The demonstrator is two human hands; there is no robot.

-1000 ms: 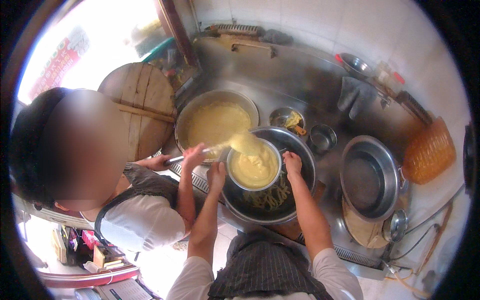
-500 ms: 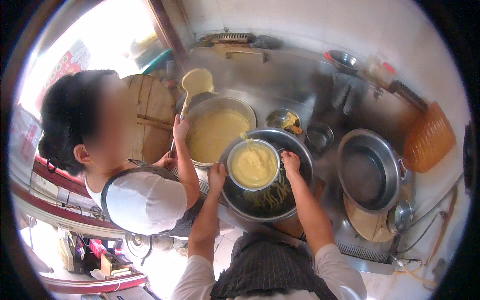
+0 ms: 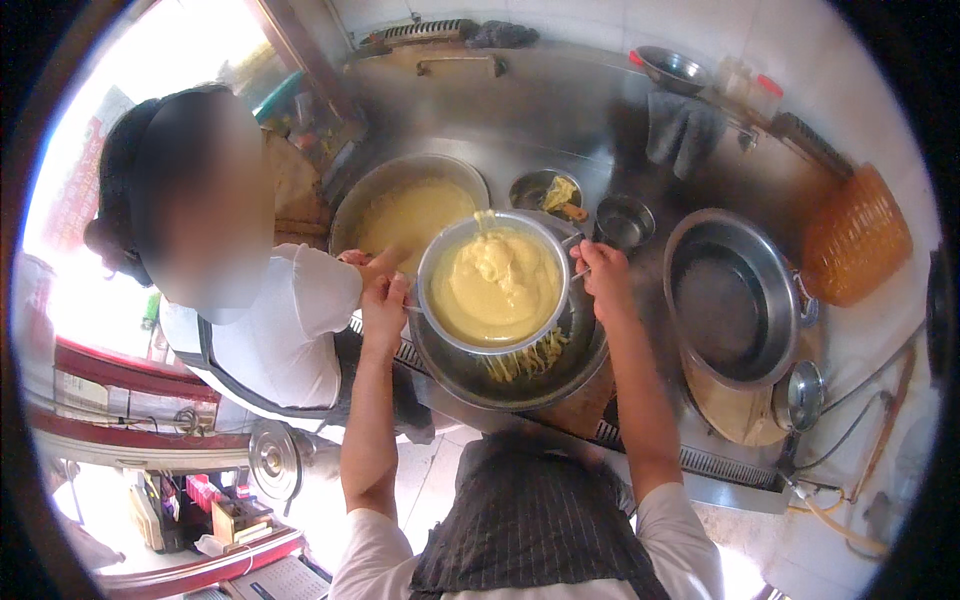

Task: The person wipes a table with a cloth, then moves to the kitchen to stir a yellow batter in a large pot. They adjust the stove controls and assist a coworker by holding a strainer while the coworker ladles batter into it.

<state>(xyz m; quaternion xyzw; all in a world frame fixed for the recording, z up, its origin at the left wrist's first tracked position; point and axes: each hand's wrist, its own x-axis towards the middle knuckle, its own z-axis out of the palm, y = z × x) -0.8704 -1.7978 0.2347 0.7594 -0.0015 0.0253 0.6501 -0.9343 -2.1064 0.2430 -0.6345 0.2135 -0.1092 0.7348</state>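
One metal pan, two hands on it; my left hand is closed on the grip at the left side, my right hand is curled round the handle on the right; the pan is held over one big dark basin, with a load of batter in it; a heap of pale strips shows in the basin below the near rim.

Rest of the count: one wide pot of yellow mix up to the left, two small bowls beyond the basin, one bowl with yellow bits and something orange in it, the other a plain cup-like bowl; one oval tub over on the right; one co-worker in a white sleeve on my left, one of their hands near mine, can't tell what it's holding.

All this sits on a stainless steel counter, scuffed and hazy, backed by a white wall; pale floor tiles show lower down, and bright light pours in at upper left.

Texture-wise, the batter is thick and glossy, folded into a lumpy mound in the middle; the tub is smooth grey metal, and it overlaps a rounded wooden board; a ribbed amber container, see-through looking, stands by the wall; my apron is dark with thin pinstripes.
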